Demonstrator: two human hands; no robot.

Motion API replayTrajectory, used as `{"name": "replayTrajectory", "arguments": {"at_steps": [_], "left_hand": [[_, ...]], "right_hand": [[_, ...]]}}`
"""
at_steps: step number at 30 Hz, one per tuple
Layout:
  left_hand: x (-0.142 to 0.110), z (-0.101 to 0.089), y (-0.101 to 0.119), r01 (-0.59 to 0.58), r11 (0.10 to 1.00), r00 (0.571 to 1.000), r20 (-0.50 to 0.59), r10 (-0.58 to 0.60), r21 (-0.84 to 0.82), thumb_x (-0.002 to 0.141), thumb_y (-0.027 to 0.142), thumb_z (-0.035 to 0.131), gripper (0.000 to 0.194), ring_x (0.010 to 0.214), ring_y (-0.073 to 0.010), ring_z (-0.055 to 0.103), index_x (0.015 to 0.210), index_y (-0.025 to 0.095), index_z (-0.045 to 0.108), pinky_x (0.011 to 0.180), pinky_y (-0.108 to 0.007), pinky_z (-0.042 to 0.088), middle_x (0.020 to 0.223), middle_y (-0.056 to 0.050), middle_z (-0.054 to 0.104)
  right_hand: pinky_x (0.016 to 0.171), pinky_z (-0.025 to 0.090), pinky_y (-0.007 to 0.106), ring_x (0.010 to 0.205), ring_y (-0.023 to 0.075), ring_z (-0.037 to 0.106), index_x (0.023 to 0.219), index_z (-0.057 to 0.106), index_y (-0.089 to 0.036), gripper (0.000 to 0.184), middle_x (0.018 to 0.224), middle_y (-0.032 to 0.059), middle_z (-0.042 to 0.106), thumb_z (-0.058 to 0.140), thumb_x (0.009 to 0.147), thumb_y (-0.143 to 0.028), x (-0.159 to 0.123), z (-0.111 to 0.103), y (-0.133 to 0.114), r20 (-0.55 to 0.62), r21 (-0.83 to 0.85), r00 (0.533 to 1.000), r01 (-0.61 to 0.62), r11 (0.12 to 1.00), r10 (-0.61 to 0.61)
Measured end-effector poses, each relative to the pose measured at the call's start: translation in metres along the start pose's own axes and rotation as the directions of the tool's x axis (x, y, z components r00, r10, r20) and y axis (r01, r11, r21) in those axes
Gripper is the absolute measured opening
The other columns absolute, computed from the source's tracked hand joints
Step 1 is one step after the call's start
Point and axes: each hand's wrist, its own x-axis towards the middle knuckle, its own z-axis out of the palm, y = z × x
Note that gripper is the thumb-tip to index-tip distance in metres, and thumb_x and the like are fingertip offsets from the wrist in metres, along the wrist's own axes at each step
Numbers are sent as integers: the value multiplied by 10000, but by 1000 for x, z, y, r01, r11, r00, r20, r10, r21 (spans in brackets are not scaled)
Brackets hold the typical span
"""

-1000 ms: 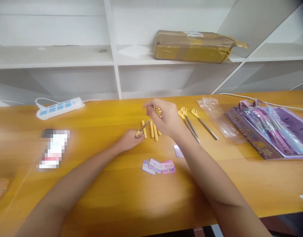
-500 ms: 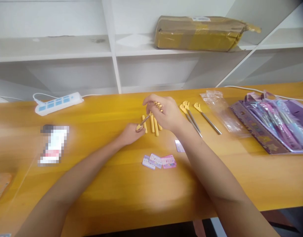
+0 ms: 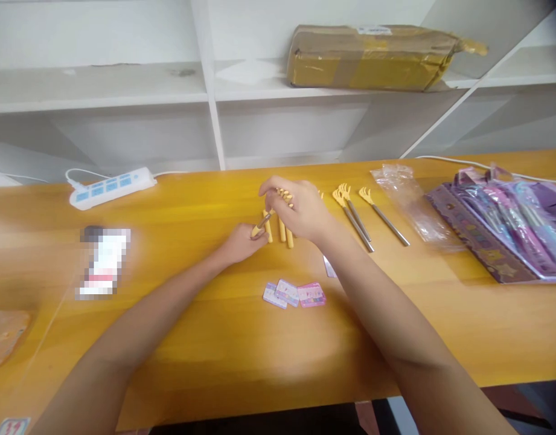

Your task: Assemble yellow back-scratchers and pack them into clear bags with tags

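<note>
My left hand (image 3: 241, 241) is closed on the yellow handle end of a small telescopic back scratcher (image 3: 262, 225) with a metal shaft. My right hand (image 3: 300, 208) is closed round its yellow claw head, just above the table. Beneath the hands several yellow handles (image 3: 284, 234) lie side by side on the wooden table (image 3: 214, 338). To the right of my right hand lie three more yellow-clawed back scratchers (image 3: 359, 217) with extended metal shafts. Three small coloured cards (image 3: 294, 294) lie nearer to me, and another card (image 3: 328, 266) shows partly beside my right forearm.
A white power strip (image 3: 110, 187) lies at the back left. A blurred-out packet (image 3: 103, 263) lies left. A clear plastic bag (image 3: 402, 196) and a purple box of packaged items (image 3: 504, 223) sit right. A taped cardboard parcel (image 3: 372, 57) rests on the white shelf.
My hands stay closed on the back scratcher and have drawn slightly closer together. The view has tilted up and shifted a little.
</note>
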Motion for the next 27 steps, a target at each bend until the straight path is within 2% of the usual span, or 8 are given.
{"name": "replayTrajectory", "arguments": {"at_steps": [5,10,13,16,20,22,24,27], "left_hand": [[-2,-14,9,-35,999,999,41,35,7,911,483,525,419,573,-107,294,657,231,306,565,-269,242,623,66,295],[0,-49,56,-55,944,982,-155,110,324,965,384,498,304,575,-134,425,713,221,449,583,-288,278,624,44,449],[4,-68,93,40,844,955,-269,125,535,903,345,600,215,584,-163,499,735,218,558,582,-305,305,629,11,538],[11,-78,122,230,716,912,-403,78,659,924,340,579,196,668,-217,603,818,217,689,626,-325,371,712,-51,656],[19,-88,133,386,550,881,-473,18,740,945,349,554,259,775,-269,671,866,223,766,683,-346,408,771,-99,717],[16,-104,127,411,490,881,-473,5,769,943,321,535,272,793,-273,673,871,218,776,684,-343,395,777,-104,723],[6,-133,115,452,426,853,-519,48,783,934,284,517,273,818,-277,654,905,202,776,683,-342,368,801,-107,719],[-22,-191,95,530,335,765,-609,207,779,924,242,495,244,852,-262,569,840,180,716,693,-346,306,809,-85,662]], "right_hand": [[715,451,272,682,150,645,1098,729,-212,335,864,13,730,474,1070,-428,3,-4,5,-2,124,1000,-24,992,24],[696,503,273,675,141,669,987,746,-192,578,867,41,704,442,1044,-680,20,-7,3,-99,340,989,-71,938,111],[649,524,270,650,133,652,920,746,-193,663,872,54,702,463,975,-790,34,-15,-3,-175,470,970,-69,880,170],[631,532,268,625,132,640,844,739,-188,694,782,51,682,465,955,-817,42,-20,-11,-244,496,949,-53,867,198],[592,519,266,572,128,612,772,726,-182,679,656,41,637,506,948,-800,44,-29,-12,-345,496,906,-48,867,247],[552,502,273,530,122,580,754,720,-167,655,630,46,626,543,949,-767,44,-47,-3,-411,542,862,-31,840,297],[520,478,285,503,120,555,721,705,-153,610,616,57,622,582,967,-698,39,-80,13,-482,594,793,-16,804,372],[487,380,283,473,94,483,630,656,-163,540,595,59,605,599,1025,-528,14,-145,44,-642,618,594,26,785,485]]}}
